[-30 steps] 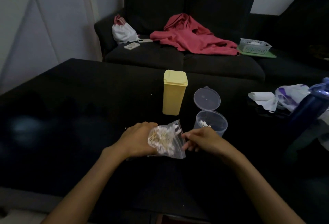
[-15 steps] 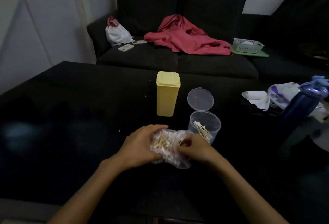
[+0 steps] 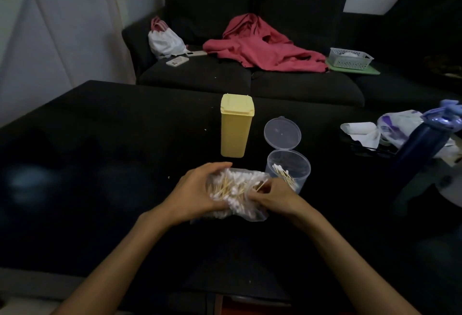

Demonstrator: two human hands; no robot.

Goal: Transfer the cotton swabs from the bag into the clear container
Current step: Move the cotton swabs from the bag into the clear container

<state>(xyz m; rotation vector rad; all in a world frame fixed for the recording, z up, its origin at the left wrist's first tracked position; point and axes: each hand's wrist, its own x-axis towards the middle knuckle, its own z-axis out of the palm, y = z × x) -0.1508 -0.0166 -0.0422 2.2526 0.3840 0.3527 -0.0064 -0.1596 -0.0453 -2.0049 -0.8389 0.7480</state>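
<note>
Left hand point(image 3: 197, 195) grips the bag point(image 3: 237, 193) of cotton swabs point(image 3: 231, 189) while right hand point(image 3: 275, 198) pinches swabs at its mouth, beside the open clear container point(image 3: 288, 168) on the dark surface point(image 3: 100, 152).

The black counter point(image 3: 100, 139) has lots of bare room on the left side. A tall yellow plastic box with a closed lid point(image 3: 236, 125) stands just behind the hands. The round clear plastic container point(image 3: 288, 168) stands just right of it, its flip lid point(image 3: 282, 132) standing up at the back, so its top is open. Far right, a dark blue bottle point(image 3: 422, 144) and crumpled white paper and bags point(image 3: 375, 132) block the way.
</note>
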